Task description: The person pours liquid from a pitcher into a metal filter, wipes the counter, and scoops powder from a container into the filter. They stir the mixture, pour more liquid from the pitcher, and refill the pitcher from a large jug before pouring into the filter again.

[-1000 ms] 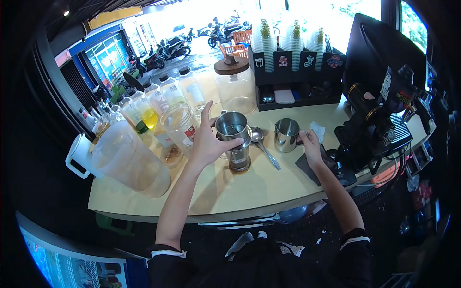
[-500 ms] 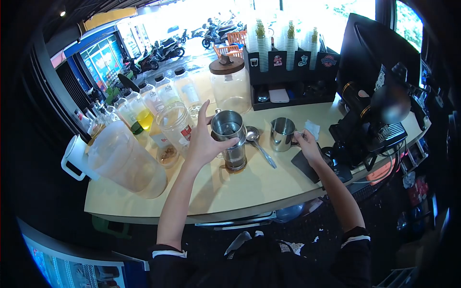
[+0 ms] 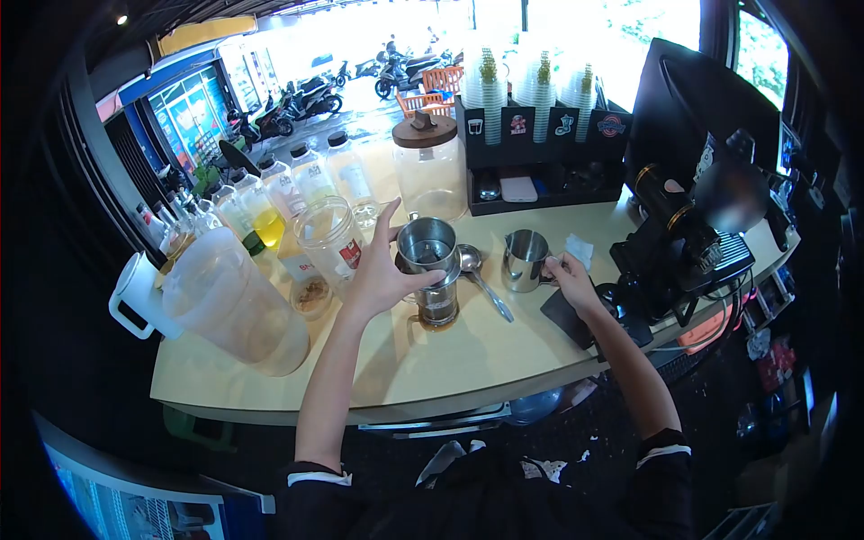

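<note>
So on the far left of the worktop (image 3: 468, 364) there's a big cloudy plastic jug (image 3: 238, 306) leaning over in the wide-angle view, with a bunch of bottles behind it, one with yellow liquid (image 3: 267, 227). Next along is a clear open jar (image 3: 322, 232) with a red label.

Then comes the left hand (image 3: 382, 274), which has a loose grip on a metal cup (image 3: 425, 259), thumb across the front and index finger sticking up. Can't really see the other fingers. That cup sits on top of a glass (image 3: 439, 310) in the middle of the worktop, and a lidded jar (image 3: 430, 171) is behind it.

Just right of the cup is a metal spoon (image 3: 490, 288), then a steel pitcher (image 3: 522, 263), upright, with the right hand (image 3: 569, 274) pinching its handle. White tissue (image 3: 579, 247) lies just behind that hand, a black mat (image 3: 567, 319) is below it, and a black coffee machine (image 3: 664, 200) fills the right end.
</note>
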`<action>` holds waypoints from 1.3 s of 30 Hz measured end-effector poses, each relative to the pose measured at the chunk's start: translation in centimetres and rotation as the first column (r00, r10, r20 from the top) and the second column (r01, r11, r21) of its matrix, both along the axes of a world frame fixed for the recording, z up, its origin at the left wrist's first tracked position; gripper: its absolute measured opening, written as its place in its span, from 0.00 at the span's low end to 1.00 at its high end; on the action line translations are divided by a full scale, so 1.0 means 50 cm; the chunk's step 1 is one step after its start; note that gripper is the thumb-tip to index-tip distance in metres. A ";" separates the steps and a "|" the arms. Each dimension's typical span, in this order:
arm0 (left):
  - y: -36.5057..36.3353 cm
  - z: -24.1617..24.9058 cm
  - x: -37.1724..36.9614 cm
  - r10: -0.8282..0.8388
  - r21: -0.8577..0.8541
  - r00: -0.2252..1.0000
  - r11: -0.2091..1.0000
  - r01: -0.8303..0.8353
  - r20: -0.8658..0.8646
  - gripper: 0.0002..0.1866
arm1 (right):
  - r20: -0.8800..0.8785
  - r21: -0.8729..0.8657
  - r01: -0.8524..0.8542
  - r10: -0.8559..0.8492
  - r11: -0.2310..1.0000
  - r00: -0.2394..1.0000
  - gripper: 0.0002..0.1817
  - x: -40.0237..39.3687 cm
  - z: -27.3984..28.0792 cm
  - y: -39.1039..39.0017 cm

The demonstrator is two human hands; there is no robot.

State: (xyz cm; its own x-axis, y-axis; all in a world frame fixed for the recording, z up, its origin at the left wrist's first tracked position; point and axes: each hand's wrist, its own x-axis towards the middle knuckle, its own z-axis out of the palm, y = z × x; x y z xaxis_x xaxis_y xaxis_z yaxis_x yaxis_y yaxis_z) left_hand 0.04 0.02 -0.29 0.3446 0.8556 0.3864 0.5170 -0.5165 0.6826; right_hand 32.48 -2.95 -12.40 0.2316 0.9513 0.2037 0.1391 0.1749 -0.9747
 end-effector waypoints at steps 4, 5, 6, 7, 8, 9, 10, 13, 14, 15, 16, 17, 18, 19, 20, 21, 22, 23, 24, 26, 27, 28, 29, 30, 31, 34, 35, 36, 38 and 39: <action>0.001 -0.023 0.002 -0.024 -0.013 0.998 1.000 0.025 0.065 0.62 | 0.029 0.008 -0.007 0.007 1.000 1.000 0.11 0.005 -0.009 0.005; 0.001 -0.029 0.002 -0.009 0.035 0.997 0.999 0.007 0.075 0.61 | 0.029 0.001 0.000 0.000 1.000 1.000 0.11 0.006 -0.011 0.007; 0.001 -0.033 0.003 -0.009 0.038 0.997 0.999 0.006 0.074 0.61 | 0.028 0.004 -0.001 0.001 1.000 1.000 0.11 0.005 -0.008 0.007; 0.001 -0.038 0.004 -0.007 0.068 0.996 0.998 0.001 0.094 0.61 | 0.022 0.000 -0.006 0.006 1.000 1.000 0.11 0.005 -0.007 0.007; 0.001 -0.039 0.005 -0.007 0.095 0.993 0.995 -0.004 0.114 0.61 | 0.016 -0.006 -0.010 0.011 1.000 1.000 0.10 0.005 -0.007 0.006; 0.000 -0.039 0.004 -0.007 0.095 0.994 0.995 -0.004 0.112 0.61 | 0.014 -0.007 -0.011 0.011 1.000 1.000 0.10 0.006 -0.009 0.006; 0.000 -0.037 0.004 -0.010 0.106 0.994 0.994 -0.002 0.111 0.62 | 0.010 -0.004 -0.020 0.020 1.000 1.000 0.10 0.007 -0.010 0.007; -0.001 -0.035 0.005 -0.017 0.125 0.992 0.992 0.001 0.124 0.62 | 0.002 -0.010 -0.031 0.031 0.999 1.000 0.10 0.007 -0.009 0.005; -0.001 -0.034 0.006 -0.020 0.137 0.990 0.991 0.001 0.141 0.62 | 0.000 -0.015 -0.034 0.034 0.999 0.999 0.10 0.007 -0.007 0.005; -0.003 -0.031 0.006 -0.018 0.138 0.990 0.990 -0.001 0.140 0.62 | -0.001 -0.014 -0.036 0.036 0.999 0.999 0.10 0.007 -0.007 0.006; -0.005 -0.028 0.006 -0.016 0.133 0.990 0.991 -0.002 0.141 0.61 | 0.000 -0.002 -0.039 0.039 0.999 0.999 0.10 0.007 -0.008 0.006; -0.006 -0.026 0.006 -0.015 0.127 0.990 0.992 -0.003 0.141 0.61 | 0.001 0.010 -0.041 0.041 0.999 0.999 0.11 0.007 -0.010 0.005; -0.007 -0.027 0.007 -0.013 0.127 0.990 0.992 -0.005 0.140 0.61 | 0.000 0.009 -0.043 0.043 0.999 0.999 0.11 0.007 -0.009 0.004; -0.007 -0.027 0.006 -0.008 0.131 0.991 0.991 -0.010 0.136 0.61 | 0.000 0.007 -0.044 0.044 0.999 0.999 0.11 0.006 -0.008 0.004; -0.006 -0.027 0.006 -0.002 0.137 0.991 0.990 -0.016 0.131 0.61 | -0.001 0.006 -0.045 0.045 0.999 0.999 0.11 0.005 -0.007 0.004; -0.005 -0.029 0.006 -0.001 0.138 0.992 0.990 -0.017 0.129 0.61 | -0.003 0.008 -0.046 0.047 0.999 0.999 0.11 0.006 -0.008 0.006; -0.002 -0.032 0.006 -0.004 0.131 0.992 0.991 -0.013 0.126 0.61 | -0.010 0.004 -0.057 0.057 0.998 0.998 0.11 0.008 -0.009 0.007; -0.001 -0.033 0.007 -0.006 0.125 0.992 0.992 -0.009 0.124 0.62 | -0.016 0.001 -0.067 0.067 0.998 0.998 0.11 0.009 -0.011 0.008; -0.003 -0.031 0.008 -0.006 0.126 0.992 0.992 -0.009 0.122 0.62 | -0.018 0.003 -0.067 0.067 0.998 0.998 0.11 0.008 -0.010 0.007; -0.009 -0.028 0.010 -0.005 0.123 0.994 0.992 -0.009 0.109 0.61 | 0.001 0.004 -0.036 0.036 0.999 0.999 0.12 0.004 -0.008 0.005; -0.009 -0.029 0.011 -0.003 0.123 0.994 0.992 -0.011 0.107 0.61 | -0.001 0.004 -0.038 0.038 0.999 0.999 0.12 0.005 -0.010 0.006; -0.008 -0.031 0.011 0.000 0.122 0.994 0.992 -0.014 0.112 0.60 | 0.001 0.010 -0.042 0.042 0.999 0.999 0.12 0.006 -0.012 0.007; -0.007 -0.032 0.011 0.003 0.121 0.993 0.993 -0.017 0.116 0.60 | 0.003 0.017 -0.046 0.046 0.999 0.999 0.12 0.007 -0.013 0.008; -0.007 -0.033 0.010 0.004 0.122 0.993 0.992 -0.019 0.116 0.60 | 0.002 0.018 -0.048 0.048 0.999 0.999 0.12 0.006 -0.013 0.009; -0.007 -0.034 0.011 0.004 0.139 0.994 0.990 -0.019 0.112 0.60 | -0.004 0.016 -0.048 0.048 0.999 0.999 0.12 0.006 -0.013 0.009; -0.003 -0.038 0.009 -0.005 0.152 0.993 0.988 -0.013 0.116 0.61 | -0.015 0.014 -0.055 0.056 0.998 0.998 0.12 0.007 -0.011 0.008; -0.003 -0.039 0.008 -0.011 0.146 0.992 0.989 -0.008 0.126 0.62 | -0.018 0.013 -0.065 0.065 0.998 0.998 0.11 0.007 -0.010 0.008; -0.003 -0.039 0.009 -0.011 0.146 0.992 0.989 -0.007 0.126 0.62 | -0.018 0.013 -0.064 0.065 0.998 0.998 0.11 0.008 -0.011 0.008; -0.005 -0.038 0.011 -0.011 0.149 0.991 0.989 -0.009 0.135 0.62 | -0.010 0.007 -0.065 0.065 0.998 0.998 0.11 0.009 -0.011 0.009; -0.004 -0.040 0.010 -0.012 0.151 0.991 0.989 -0.009 0.136 0.62 | -0.009 0.008 -0.065 0.065 0.998 0.998 0.11 0.009 -0.010 0.008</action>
State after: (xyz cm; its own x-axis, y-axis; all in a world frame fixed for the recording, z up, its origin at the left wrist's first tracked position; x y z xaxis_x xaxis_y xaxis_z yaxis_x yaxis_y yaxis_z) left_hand 0.56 -0.19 -2.27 0.2809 0.7837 0.5540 0.4238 -0.6192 0.6610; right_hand 32.94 -2.54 -12.92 0.1717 0.9627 0.2093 0.1180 0.1908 -0.9745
